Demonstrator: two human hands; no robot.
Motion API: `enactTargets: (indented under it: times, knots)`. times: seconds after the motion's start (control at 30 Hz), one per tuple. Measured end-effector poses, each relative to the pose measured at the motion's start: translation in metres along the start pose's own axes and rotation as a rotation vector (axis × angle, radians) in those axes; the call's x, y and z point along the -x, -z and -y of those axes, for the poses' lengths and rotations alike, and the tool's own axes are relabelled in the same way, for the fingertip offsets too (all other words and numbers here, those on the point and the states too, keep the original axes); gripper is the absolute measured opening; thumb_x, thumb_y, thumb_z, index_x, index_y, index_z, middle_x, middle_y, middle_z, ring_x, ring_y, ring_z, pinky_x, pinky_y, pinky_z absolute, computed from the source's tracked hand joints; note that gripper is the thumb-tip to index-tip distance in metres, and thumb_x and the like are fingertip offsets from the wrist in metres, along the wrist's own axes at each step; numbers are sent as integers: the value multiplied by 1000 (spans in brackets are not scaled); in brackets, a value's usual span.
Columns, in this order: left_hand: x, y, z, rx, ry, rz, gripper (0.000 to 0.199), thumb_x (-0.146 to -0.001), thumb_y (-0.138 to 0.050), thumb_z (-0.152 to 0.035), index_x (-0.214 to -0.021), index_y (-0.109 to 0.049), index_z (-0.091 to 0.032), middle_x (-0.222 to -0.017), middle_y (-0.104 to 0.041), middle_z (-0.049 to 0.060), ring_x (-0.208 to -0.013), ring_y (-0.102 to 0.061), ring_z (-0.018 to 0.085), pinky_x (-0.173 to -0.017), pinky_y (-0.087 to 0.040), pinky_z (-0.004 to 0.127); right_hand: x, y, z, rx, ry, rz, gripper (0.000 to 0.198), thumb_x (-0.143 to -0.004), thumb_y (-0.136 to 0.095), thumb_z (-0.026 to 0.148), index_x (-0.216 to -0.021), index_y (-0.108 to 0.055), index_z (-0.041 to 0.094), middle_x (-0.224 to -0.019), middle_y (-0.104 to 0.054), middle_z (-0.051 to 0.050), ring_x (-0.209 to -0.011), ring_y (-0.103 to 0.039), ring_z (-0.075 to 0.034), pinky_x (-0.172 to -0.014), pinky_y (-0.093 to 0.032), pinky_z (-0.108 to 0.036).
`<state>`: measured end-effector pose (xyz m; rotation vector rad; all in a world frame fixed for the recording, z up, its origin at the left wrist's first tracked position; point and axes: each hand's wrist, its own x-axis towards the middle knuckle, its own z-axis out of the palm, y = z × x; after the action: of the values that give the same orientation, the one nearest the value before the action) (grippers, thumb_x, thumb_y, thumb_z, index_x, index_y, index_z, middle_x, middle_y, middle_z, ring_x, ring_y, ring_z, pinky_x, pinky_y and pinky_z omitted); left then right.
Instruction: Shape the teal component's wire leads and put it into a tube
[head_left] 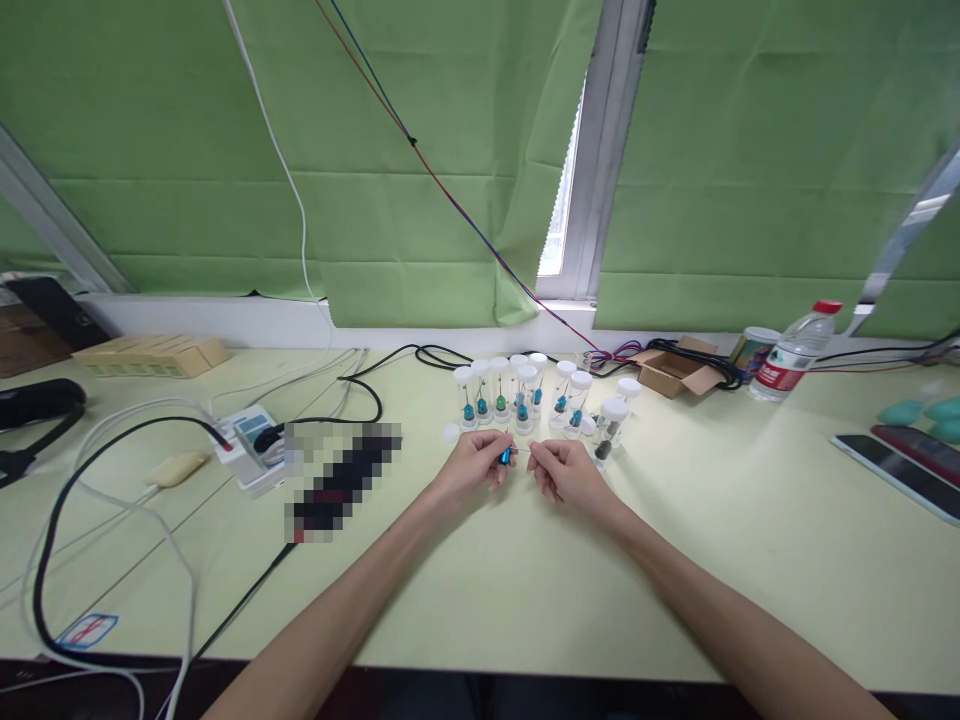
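Observation:
Pinched in the fingers of my left hand (474, 462) is a small shiny blue cylindrical piece (505, 455) with a thin lead standing up from it. My right hand (568, 474) is closed just to the right, its thumb and forefinger on a fine pale wire (523, 450) that points toward the blue piece. Whether the wire joins the piece is too small to tell. Just behind both hands, several clear tubes with white caps (501, 388) stand upright, holding small teal or green pieces with thin leads. A tube with a dark content (609, 432) is nearest my right hand.
To the left are a white power strip (255, 450), tangled cables (112, 430) and a blurred dark object (341, 485). A small open cardboard box (675, 370), a can (754, 350) and a water bottle (795, 355) stand back right. Phones (900, 475) lie far right.

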<state>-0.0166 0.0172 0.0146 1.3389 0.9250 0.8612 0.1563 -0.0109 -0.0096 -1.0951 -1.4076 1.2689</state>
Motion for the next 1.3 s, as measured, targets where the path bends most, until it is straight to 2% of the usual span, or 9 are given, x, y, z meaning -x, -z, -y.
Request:
enactTargets:
  times: [0.1, 0.2, 0.33, 0.43, 0.63, 0.8, 0.93, 1.1, 1.3]
  knots:
    - [0, 1, -1, -5, 31, 6, 38, -77, -67, -50, -70, -63, -13, -68, -60, 2, -41, -44, 5, -37, -30, 22, 2, 1, 3, 164, 107, -55, 41, -89, -51, 51, -64, -57, 19, -42, -47, 5, -32, -39, -9, -37, -29, -23]
    - [2, 0, -3, -4, 44, 2, 38, -77, -68, -50, -71, -64, -12, -67, -59, 2, -41, -43, 5, -37, -29, 21, 4, 2, 3, 265, 195, -99, 40, -90, -51, 47, -62, -57, 20, -43, -50, 3, -37, -42, -10, -44, -34, -24]
    - [3, 0, -4, 12, 39, 10, 39, -77, -68, -50, -70, -63, -12, -68, -60, 3, -42, -45, 5, -39, -31, 21, 5, 2, 3, 246, 190, -90, 39, -90, -52, 48, -61, -56, 21, -45, -51, 3, -37, -43, -11, -43, -34, -25]
    - [2, 1, -3, 27, 22, 44, 39, -76, -70, -50, -72, -64, -12, -71, -62, 4, -45, -48, 7, -42, -35, 22, 3, 3, 3, 175, 117, -57, 40, -88, -52, 50, -62, -55, 21, -42, -48, 4, -33, -40, -10, -39, -30, -24]
    - [-1, 2, 2, -44, -37, 60, 38, -76, -70, -49, -73, -67, -11, -75, -64, 5, -47, -51, 8, -50, -42, 26, 0, 5, 2, -78, -114, 36, 41, -83, -57, 56, -65, -53, 19, -38, -41, 8, -28, -31, -6, -32, -19, -21]
    - [-4, 2, 8, -128, -123, 62, 39, -80, -65, -51, -75, -67, -12, -75, -63, 5, -52, -55, 11, -54, -45, 28, 1, 8, 3, -323, -287, 82, 38, -76, -67, 51, -66, -51, 19, -39, -36, 11, -31, -27, -4, -31, -15, -18]
    - [-5, 1, 10, -162, -165, 73, 40, -82, -62, -51, -79, -68, -12, -79, -65, 6, -56, -57, 12, -56, -47, 27, 0, 10, 3, -417, -339, 90, 34, -76, -68, 44, -65, -49, 19, -39, -31, 12, -32, -25, -4, -31, -14, -17]
    - [-2, 0, 7, -232, -206, 83, 36, -85, -60, -47, -80, -68, -13, -67, -63, 3, -55, -56, 12, -59, -46, 26, -2, 11, 3, -445, -358, 80, 31, -75, -68, 40, -64, -49, 19, -39, -30, 12, -32, -24, -4, -30, -13, -17]
    - [0, -3, 6, -268, -239, 71, 26, -82, -64, -40, -79, -69, -15, -63, -60, 0, -52, -53, 11, -55, -43, 24, -2, 12, 3, -437, -358, 90, 31, -74, -69, 40, -62, -49, 19, -37, -29, 12, -32, -24, -4, -30, -14, -18]
